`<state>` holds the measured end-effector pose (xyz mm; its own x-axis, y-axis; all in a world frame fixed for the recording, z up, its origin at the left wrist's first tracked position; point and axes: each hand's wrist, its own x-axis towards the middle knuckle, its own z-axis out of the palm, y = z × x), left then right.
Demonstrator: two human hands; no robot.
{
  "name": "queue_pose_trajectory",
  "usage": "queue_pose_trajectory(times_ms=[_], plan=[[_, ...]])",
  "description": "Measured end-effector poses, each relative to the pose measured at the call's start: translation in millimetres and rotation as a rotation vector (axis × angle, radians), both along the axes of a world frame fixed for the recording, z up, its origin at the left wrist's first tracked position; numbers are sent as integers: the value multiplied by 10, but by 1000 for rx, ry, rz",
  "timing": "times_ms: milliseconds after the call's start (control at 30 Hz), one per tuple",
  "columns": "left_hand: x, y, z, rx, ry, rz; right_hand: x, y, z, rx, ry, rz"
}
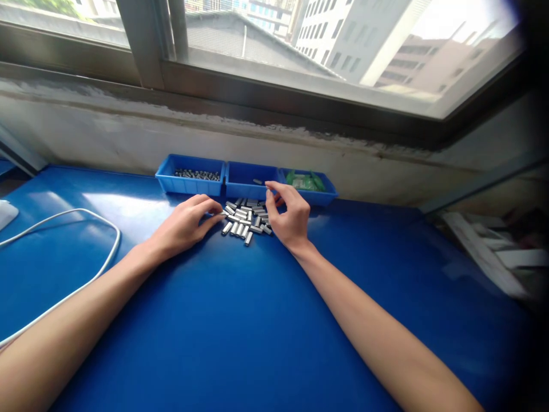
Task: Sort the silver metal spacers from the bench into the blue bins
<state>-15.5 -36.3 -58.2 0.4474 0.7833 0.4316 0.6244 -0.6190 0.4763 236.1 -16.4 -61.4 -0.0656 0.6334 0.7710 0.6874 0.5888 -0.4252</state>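
A loose pile of small silver metal cylinders with dark ends (pixel 244 216) lies on the blue table, in front of the bins. At the pile's left edge, my left hand (pixel 186 220) is closed in a pinch, with a silver bit of one such cylinder showing at its fingertips. My right hand (pixel 289 212) hovers over the pile's right side, thumb and forefinger drawn together near the front rim of the middle blue bin (pixel 246 190). Whatever those fingers hold, if anything, is too small to make out. One small metal piece (pixel 257 181) lies inside that bin.
The left blue bin (pixel 182 186) holds many small metal parts. Green and clear plastic material (pixel 306 181) fills the right bin. A white cable (pixel 100 217) curves across the table's left side. Behind the bins are a wall and window; white items (pixel 514 257) sit at far right.
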Motion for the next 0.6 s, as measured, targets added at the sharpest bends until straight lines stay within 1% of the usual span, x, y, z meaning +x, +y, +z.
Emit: queue_pose_trajectory(times_ms=[67,133,200,233,300,400,467,600], plan=[[56,-10,37,-36,-119,65,-18,-26,-2,9,-45,46],[140,-14,75,-73,-299,127,-34,-46,-9,18,-100,108],[230,-5,96,-100,-453,121,-44,-61,-16,36,-146,168],[269,3,97,-116,-491,103,-47,-67,-19,43,-165,190],[325,22,83,-150,-514,76,-49,-77,-22,41,-193,213],[351,38,51,-178,-532,102,-48,-89,-20,20,-230,224],[344,38,40,-170,-544,129,-47,-96,-15,19,-257,239],[328,35,47,-151,-482,135,-49,-102,-9,38,-320,259]])
